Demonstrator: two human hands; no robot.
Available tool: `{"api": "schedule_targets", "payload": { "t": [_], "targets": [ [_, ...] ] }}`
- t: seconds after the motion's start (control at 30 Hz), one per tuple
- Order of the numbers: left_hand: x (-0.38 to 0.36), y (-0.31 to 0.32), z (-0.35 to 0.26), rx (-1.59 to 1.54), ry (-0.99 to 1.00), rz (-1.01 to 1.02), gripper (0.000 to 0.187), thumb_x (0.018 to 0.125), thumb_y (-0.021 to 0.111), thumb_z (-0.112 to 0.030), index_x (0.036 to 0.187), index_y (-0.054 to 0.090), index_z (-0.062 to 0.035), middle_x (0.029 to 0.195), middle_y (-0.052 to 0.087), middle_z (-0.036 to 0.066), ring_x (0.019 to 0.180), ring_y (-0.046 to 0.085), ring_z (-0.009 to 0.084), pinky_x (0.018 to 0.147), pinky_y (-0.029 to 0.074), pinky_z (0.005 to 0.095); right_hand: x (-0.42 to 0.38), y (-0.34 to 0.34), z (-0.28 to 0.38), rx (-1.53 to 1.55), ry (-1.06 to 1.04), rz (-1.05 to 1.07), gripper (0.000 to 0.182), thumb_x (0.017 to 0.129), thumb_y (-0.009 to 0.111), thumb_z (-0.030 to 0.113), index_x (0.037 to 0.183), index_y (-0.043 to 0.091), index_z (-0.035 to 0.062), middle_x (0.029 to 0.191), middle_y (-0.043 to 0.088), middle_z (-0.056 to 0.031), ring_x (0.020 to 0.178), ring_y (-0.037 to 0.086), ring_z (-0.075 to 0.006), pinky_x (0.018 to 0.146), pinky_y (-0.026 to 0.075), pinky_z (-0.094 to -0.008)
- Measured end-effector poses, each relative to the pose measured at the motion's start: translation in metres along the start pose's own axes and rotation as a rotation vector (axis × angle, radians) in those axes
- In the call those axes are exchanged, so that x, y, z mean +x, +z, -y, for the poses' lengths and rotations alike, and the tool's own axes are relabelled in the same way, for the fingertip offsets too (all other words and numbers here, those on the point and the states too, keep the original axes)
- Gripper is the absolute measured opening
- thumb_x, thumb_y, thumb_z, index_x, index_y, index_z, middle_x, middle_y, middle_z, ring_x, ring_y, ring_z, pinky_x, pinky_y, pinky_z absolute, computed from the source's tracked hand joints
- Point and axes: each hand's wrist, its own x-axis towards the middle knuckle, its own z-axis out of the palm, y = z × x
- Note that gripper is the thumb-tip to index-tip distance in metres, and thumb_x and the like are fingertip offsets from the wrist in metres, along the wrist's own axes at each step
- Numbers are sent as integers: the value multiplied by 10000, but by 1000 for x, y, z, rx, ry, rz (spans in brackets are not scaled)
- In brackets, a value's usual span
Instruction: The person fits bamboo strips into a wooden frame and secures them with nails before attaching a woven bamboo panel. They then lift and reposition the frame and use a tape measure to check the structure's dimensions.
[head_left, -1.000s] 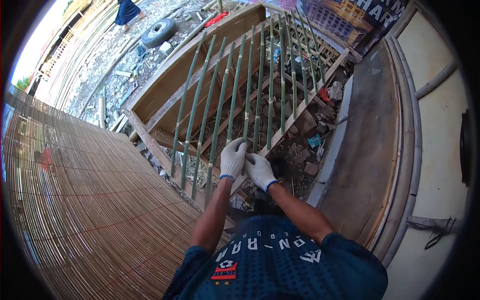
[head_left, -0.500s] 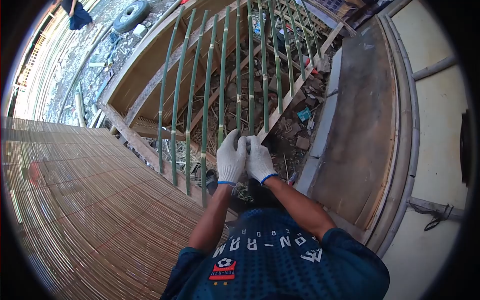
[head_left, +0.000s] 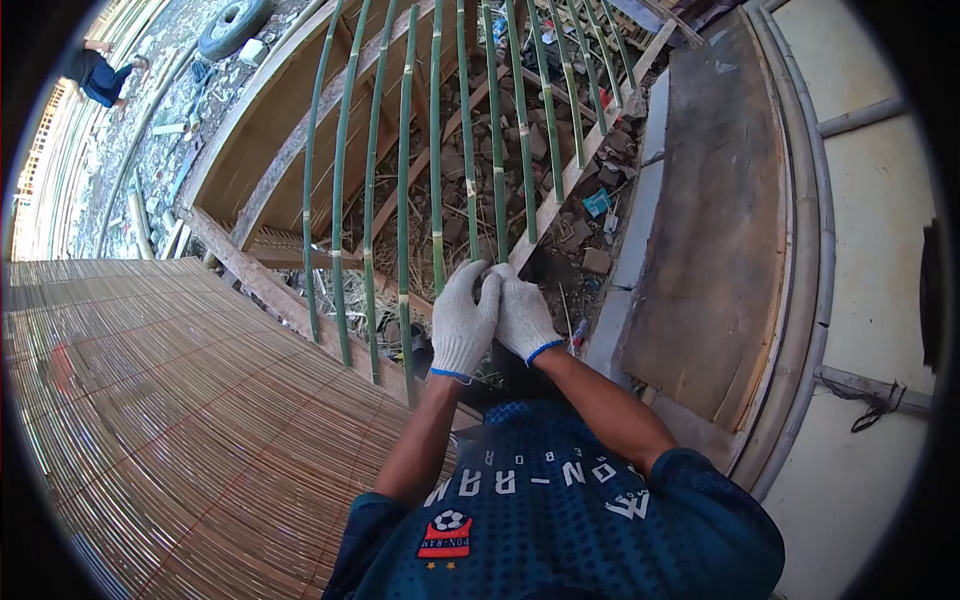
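Both my hands wear white knit gloves with blue cuffs and are side by side, thumbs together, at the near ends of a row of green bamboo strips. My left hand (head_left: 463,322) is closed at the end of one bamboo strip (head_left: 471,190). Curled beside it, my right hand (head_left: 525,314) is closed at the end of the neighbouring bamboo strip (head_left: 498,175). The gloves hide the fingertips and the strip ends. Several more strips, such as the one to the left (head_left: 404,190), lie roughly parallel across a wooden frame (head_left: 565,198).
A slatted bamboo mat (head_left: 190,420) spreads at the left. On the right stand a brown board (head_left: 705,240) and a pale wall (head_left: 880,270) with bamboo poles. Rubble (head_left: 520,145) lies below the strips. A tire (head_left: 234,28) and another person (head_left: 100,75) are at upper left.
The view has shifted slightly, so the strips and frame appear a little lower and further left. My hands stay together at the strip ends. The other person shows more fully at upper left.
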Motion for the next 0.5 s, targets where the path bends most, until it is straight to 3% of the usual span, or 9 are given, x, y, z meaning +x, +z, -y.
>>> {"api": "schedule_targets", "payload": {
  "t": [0.13,0.23,0.5],
  "targets": [
    [-1,-3,2,-59,-41,32,386,1021,617,-272,1217,693,51,1238,700,270,1189,664,423,1027,517,452,0,3,-5,-57,33,19,264,910,680,200,1115,634,40,991,708,-229,893,716,-454,786,575,-558],
    [-1,-3,3,-46,-20,37,371,1034,594,-258,1212,693,52,1224,704,267,1178,667,423,1018,514,457,-1,2,-4,-77,24,10,245,949,662,283,1013,572,65,807,704,-270,823,720,-467,714,569,-576],
    [1,-9,-1,-86,-35,1,389,1079,509,-244,1267,661,61,1204,707,283,1171,675,421,1001,519,441,-46,11,-4,222,107,-127,205,951,683,233,1034,678,45,870,738,-215,844,728,-443,762,580,-523]
  ]
}}
